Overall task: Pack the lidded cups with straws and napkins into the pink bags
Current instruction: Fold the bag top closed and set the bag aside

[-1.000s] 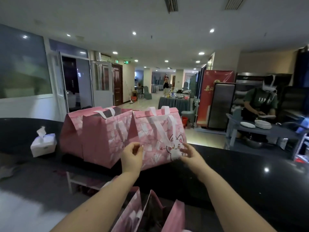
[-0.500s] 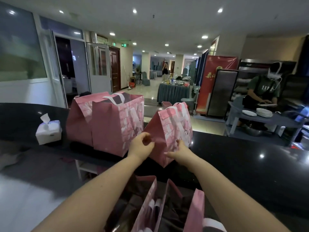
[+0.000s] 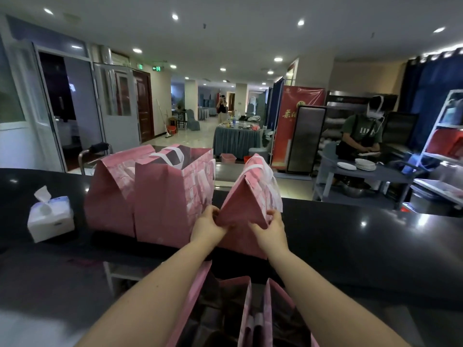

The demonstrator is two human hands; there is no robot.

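Turned end-on since before, the pink bag [image 3: 244, 204] stands peaked, closed.

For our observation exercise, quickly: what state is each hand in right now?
Left hand: holding the pink, white-handled carrier bag, pinching its left edge.
Right hand: holding the same bag, gripping its right edge.

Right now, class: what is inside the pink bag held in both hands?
Only its outside shows: the pink bag is closed on top. Left hand and right hand grip it; any contents are covered.
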